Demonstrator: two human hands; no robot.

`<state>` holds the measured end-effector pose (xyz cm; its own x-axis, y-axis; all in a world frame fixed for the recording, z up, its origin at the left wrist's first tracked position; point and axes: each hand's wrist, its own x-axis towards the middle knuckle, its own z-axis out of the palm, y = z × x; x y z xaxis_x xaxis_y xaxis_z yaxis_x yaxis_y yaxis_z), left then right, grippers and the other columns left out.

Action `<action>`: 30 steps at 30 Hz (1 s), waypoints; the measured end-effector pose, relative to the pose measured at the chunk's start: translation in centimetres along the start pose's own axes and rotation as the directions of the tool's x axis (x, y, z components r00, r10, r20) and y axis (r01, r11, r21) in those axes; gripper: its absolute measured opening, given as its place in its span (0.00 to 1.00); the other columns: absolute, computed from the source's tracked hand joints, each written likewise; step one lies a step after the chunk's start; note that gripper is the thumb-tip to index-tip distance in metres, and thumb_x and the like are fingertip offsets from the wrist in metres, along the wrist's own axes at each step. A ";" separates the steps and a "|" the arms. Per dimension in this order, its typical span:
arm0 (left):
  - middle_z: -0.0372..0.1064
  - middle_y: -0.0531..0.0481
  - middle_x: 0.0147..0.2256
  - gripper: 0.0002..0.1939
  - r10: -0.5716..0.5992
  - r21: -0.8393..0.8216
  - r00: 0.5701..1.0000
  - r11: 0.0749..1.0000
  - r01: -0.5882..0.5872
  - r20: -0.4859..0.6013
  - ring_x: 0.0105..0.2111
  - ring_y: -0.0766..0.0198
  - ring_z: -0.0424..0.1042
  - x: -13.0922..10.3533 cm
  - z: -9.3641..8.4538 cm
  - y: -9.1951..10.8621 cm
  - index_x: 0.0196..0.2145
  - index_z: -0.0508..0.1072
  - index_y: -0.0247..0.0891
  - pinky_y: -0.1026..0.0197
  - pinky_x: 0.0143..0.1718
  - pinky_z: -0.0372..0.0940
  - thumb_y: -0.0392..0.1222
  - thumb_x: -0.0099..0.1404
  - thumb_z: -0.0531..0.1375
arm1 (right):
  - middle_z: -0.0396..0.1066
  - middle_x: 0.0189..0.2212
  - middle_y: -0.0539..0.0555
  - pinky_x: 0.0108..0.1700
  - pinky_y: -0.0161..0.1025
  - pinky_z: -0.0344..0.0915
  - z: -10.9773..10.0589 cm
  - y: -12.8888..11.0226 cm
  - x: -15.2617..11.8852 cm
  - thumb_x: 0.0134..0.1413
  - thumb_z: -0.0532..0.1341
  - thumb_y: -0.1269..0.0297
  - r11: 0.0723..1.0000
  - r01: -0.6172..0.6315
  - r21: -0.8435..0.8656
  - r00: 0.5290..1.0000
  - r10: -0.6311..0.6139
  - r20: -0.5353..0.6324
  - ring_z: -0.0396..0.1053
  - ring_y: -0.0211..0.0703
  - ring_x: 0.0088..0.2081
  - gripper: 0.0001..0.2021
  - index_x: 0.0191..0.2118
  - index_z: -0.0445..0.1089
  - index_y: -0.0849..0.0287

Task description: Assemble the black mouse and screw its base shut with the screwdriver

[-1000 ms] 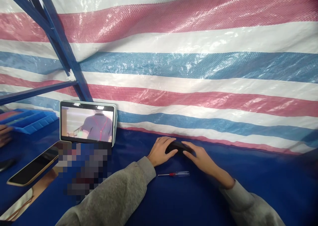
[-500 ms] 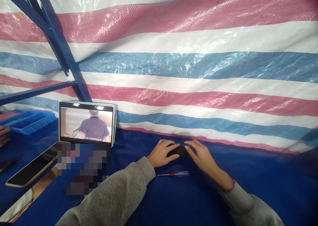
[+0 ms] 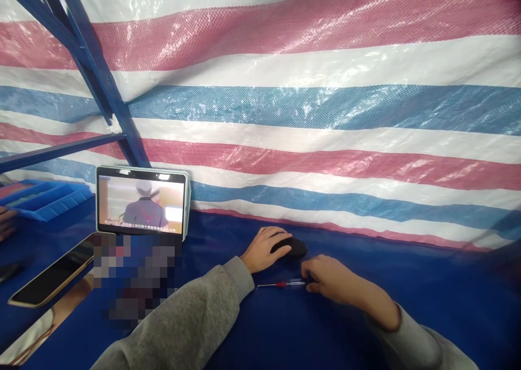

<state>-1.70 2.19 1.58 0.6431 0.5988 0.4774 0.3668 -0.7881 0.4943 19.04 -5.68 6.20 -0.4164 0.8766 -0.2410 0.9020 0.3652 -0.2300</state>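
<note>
A black computer mouse (image 3: 297, 247) lies on the blue table, with my left hand (image 3: 266, 249) closed around its left side. To the right and nearer to me, my right hand (image 3: 328, 275) has its fingers curled at the handle end of a small screwdriver (image 3: 290, 284). That screwdriver has a clear handle with a red collar and a thin metal shaft pointing left. Its handle tip is hidden by my right fingers. The screwdriver still lies flat, or nearly so, on the table.
A tablet (image 3: 142, 203) playing a video leans at the back left. In front of it, a phone (image 3: 61, 269) rests near a blurred-out patch. A blue divided tray (image 3: 49, 210) and another person's hand (image 3: 6, 223) are at far left. Striped sheeting (image 3: 309, 107) hangs behind the table.
My right hand has left the mouse's right side, moving down towards me and closing at the screwdriver's handle. The screwdriver has barely shifted. My left hand stays on the mouse.
</note>
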 end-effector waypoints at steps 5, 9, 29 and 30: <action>0.71 0.48 0.48 0.15 -0.035 -0.078 0.993 0.997 0.027 -0.112 0.49 0.60 0.69 0.0 -0.1 -0.2 0.48 0.73 0.42 0.56 0.53 0.59 0.47 0.74 0.50 | 0.72 0.30 0.51 0.33 0.37 0.59 -2.5 -0.3 -0.1 0.53 0.63 0.61 0.993 0.088 0.082 0.987 -0.076 -0.139 0.69 0.42 0.31 0.04 0.33 0.73 0.54; 0.75 0.49 0.41 0.16 -0.051 -0.154 0.985 0.988 0.026 -0.162 0.44 0.61 0.72 0.0 -0.2 -0.4 0.43 0.76 0.40 0.57 0.50 0.60 0.48 0.73 0.50 | 0.73 0.28 0.51 0.32 0.36 0.61 -5.5 -1.3 0.0 0.58 0.58 0.58 0.967 0.111 0.229 0.948 -0.034 -0.317 0.69 0.40 0.30 0.10 0.33 0.72 0.56; 0.77 0.49 0.33 0.16 -0.067 -0.188 0.958 0.982 0.014 -0.279 0.34 0.60 0.74 0.1 0.6 -1.0 0.35 0.79 0.40 0.57 0.41 0.66 0.54 0.67 0.59 | 0.76 0.28 0.53 0.29 0.38 0.69 -7.6 -0.3 -0.2 0.55 0.60 0.50 0.840 0.132 0.526 0.788 0.233 -0.570 0.73 0.42 0.24 0.15 0.36 0.71 0.57; 0.77 0.49 0.33 0.16 -0.067 -0.186 0.957 0.982 0.013 -0.282 0.34 0.60 0.75 0.1 0.6 -0.9 0.34 0.79 0.40 0.57 0.41 0.67 0.54 0.67 0.59 | 0.76 0.28 0.53 0.29 0.39 0.69 -7.6 -0.3 -0.2 0.55 0.60 0.50 0.839 0.134 0.528 0.783 0.237 -0.576 0.73 0.42 0.24 0.15 0.36 0.71 0.57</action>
<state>-1.59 2.90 0.72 0.4015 0.6657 0.6289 0.2438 -0.7396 0.6273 19.73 -3.58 13.46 -0.0469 0.9529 0.2997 0.6405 0.2589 -0.7230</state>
